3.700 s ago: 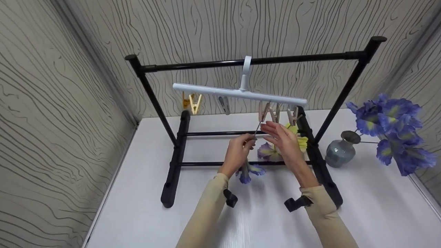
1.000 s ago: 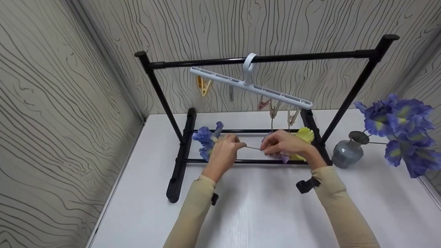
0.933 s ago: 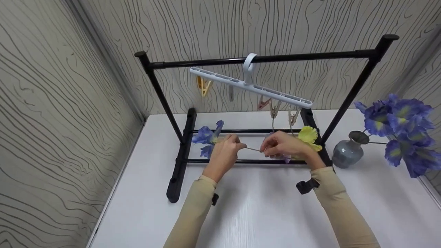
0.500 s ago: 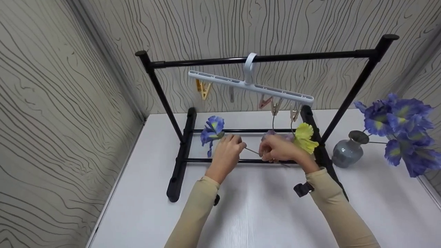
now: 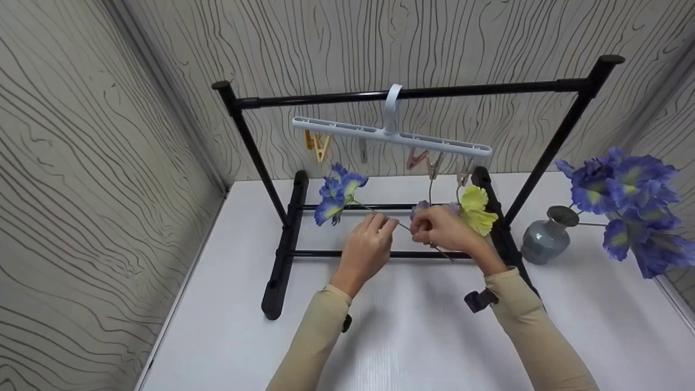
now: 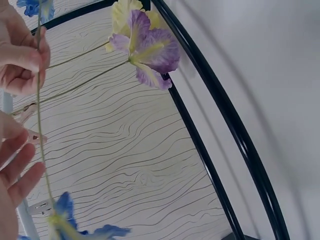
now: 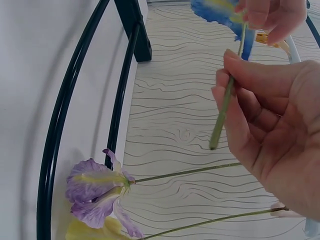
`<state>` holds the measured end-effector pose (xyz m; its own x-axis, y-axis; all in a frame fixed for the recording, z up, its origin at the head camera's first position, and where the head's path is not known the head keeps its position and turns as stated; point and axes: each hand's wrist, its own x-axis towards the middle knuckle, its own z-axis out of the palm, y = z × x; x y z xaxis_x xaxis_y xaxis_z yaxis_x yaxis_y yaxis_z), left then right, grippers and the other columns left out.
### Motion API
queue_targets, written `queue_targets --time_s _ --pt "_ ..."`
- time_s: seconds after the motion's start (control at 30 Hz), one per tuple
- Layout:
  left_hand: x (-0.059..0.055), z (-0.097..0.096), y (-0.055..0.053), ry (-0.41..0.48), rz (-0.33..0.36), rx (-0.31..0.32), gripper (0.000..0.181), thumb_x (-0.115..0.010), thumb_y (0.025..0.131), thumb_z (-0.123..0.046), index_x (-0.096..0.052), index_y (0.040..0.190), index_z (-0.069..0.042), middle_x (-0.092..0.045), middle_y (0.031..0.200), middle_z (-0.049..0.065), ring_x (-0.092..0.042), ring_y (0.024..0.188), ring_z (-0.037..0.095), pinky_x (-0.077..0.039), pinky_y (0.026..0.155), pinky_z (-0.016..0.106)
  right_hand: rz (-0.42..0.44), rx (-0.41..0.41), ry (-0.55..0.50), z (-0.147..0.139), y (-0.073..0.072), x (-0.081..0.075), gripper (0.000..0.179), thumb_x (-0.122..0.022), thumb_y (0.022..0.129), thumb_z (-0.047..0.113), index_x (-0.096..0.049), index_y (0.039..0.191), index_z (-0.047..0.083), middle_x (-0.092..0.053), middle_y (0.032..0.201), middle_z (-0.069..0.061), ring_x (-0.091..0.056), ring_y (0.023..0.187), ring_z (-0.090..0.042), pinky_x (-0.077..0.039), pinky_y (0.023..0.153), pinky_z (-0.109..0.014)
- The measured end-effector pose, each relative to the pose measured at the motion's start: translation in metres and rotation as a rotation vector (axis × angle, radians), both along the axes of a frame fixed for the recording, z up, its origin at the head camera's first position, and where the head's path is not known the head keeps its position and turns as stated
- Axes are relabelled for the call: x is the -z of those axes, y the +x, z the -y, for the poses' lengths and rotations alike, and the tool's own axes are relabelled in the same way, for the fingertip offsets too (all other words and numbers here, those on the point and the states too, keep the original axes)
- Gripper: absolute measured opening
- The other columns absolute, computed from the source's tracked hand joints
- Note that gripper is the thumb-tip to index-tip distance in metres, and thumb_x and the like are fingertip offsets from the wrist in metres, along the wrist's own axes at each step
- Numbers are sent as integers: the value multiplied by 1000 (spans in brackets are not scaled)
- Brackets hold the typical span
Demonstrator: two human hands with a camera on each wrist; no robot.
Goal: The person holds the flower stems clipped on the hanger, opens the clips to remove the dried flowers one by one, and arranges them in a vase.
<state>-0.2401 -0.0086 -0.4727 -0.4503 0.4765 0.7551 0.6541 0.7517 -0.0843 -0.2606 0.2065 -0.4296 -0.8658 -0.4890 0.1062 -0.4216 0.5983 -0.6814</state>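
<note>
A blue artificial iris (image 5: 337, 196) is held in the air under the hanger, blossom to the left, its thin stem slanting down to the right. My right hand (image 5: 442, 233) pinches this stem close to its lower end, thumb against fingers, as the right wrist view shows. Nearer the blossom, my left hand (image 5: 366, 247) is at the stem with its fingers (image 6: 27, 172) loosely extended and spread; whether they touch it I cannot tell. Behind the right hand, a purple iris (image 7: 97, 192) and a yellow flower (image 5: 478, 212) hang by their stems from clothespins (image 5: 433, 165).
A pale blue hanger (image 5: 347, 128) hooks over the top bar of a black rack (image 5: 478, 92), tilted down to the right. It also carries a yellow clothespin (image 5: 321, 149) and a grey one (image 5: 363, 150). At right, a grey vase (image 5: 545, 243) holds blue irises (image 5: 635, 201).
The blue iris has risen and swung so its stem slants down rightward. The left hand has shifted slightly right and its fingers have loosened. The hanger has levelled a little.
</note>
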Motion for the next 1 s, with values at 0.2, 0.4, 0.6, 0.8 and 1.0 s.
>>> queue_targets --time_s 0.2,0.4,0.6,0.8,1.0 --pt "10 -8 -2 75 60 45 12 -72 95 -6 -70 107 -8 -65 95 5 -64 83 18 -57 65 26 -46 124 -50 -12 2 -6 6 -78 85 -3 -73 86 1 -69 78 -4 -60 71 -14 -49 64 -25" --pt "19 -15 -6 109 153 35 10 -71 96 -7 -71 106 -8 -66 94 5 -64 82 18 -57 63 27 -53 180 -108 -28 8 -11 5 -77 87 -3 -72 90 -2 -69 79 -6 -61 72 -17 -49 62 -23" --pt "24 -22 -13 161 285 20 14 -68 100 -11 -69 113 -6 -66 102 8 -67 86 20 -58 64 32 -66 231 -155 -42 14 -17 4 -76 89 -2 -72 91 -1 -69 81 -6 -66 75 -24 -52 63 -22" --pt "27 -30 -20 248 447 47 20 -66 102 -13 -66 120 -3 -65 110 11 -68 89 23 -59 69 35 -113 271 -167 -53 21 -20 6 -77 90 1 -75 96 0 -71 89 -6 -67 86 -23 -50 74 -23" --pt "24 -40 -26 273 577 71 24 -65 103 -14 -65 124 -3 -65 119 13 -68 104 27 -58 82 41 -117 315 -203 -63 29 -23 6 -74 92 -1 -73 98 0 -71 95 -10 -68 88 -22 -55 70 -23"
